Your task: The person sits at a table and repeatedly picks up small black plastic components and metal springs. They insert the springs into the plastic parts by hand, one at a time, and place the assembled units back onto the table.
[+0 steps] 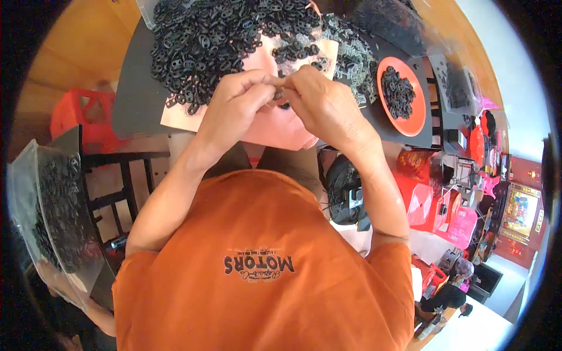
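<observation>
My left hand [241,104] and my right hand [328,105] meet over the near side of the table, fingertips pinched together. Between them shows a bit of a small dark part [278,93], mostly hidden by the fingers. Under the hands lies a pink sheet [281,131]. Beyond and to the left spreads a big heap of black oval parts with holes [199,50]. A smaller heap of grey, thin pieces [354,61] sits to the right of it. An orange plate [414,124] holds more black parts, right of my right hand.
The dark table [132,99] has its near edge just before my body. A clear bin of black parts [58,199] stands at the left, with another person's arm [88,304] below it. Red plastic stools [88,114] stand nearby, and a black fan-like object [345,190] is under the table's right side.
</observation>
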A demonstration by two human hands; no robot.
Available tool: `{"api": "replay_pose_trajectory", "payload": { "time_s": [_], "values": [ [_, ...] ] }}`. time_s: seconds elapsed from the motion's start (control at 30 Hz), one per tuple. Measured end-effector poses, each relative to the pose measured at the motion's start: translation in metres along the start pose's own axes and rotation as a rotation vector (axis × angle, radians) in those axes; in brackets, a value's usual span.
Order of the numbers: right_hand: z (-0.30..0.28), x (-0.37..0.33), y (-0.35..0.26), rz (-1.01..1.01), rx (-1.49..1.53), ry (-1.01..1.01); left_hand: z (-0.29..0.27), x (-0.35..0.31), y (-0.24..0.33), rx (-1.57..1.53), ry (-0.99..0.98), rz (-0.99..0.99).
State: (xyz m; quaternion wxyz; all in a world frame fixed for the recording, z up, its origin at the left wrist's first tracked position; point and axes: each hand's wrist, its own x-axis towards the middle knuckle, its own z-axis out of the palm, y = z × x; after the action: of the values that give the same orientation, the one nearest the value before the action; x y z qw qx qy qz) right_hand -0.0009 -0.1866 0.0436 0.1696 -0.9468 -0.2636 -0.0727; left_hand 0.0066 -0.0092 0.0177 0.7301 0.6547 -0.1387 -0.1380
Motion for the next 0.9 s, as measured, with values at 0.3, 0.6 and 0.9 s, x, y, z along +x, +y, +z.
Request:
{"api": "replay_pose_trajectory", "payload": {
  "time_s": [0.3,0.6,0.9],
  "values": [
    [-0.008,0.013,0.003,-0.259,-0.086,0.095,-0.017,0.005,-0.002,-0.426,-0.041,-0.161],
    [-0.001,0.013,0.02,-0.413,-0.099,0.19,-0.017,0.005,-0.002,-0.8,-0.115,-0.222],
    [-0.01,0.018,0.016,-0.376,-0.07,0.065,-0.019,0.006,-0.013,-0.871,-0.185,-0.18]
  ]
}}
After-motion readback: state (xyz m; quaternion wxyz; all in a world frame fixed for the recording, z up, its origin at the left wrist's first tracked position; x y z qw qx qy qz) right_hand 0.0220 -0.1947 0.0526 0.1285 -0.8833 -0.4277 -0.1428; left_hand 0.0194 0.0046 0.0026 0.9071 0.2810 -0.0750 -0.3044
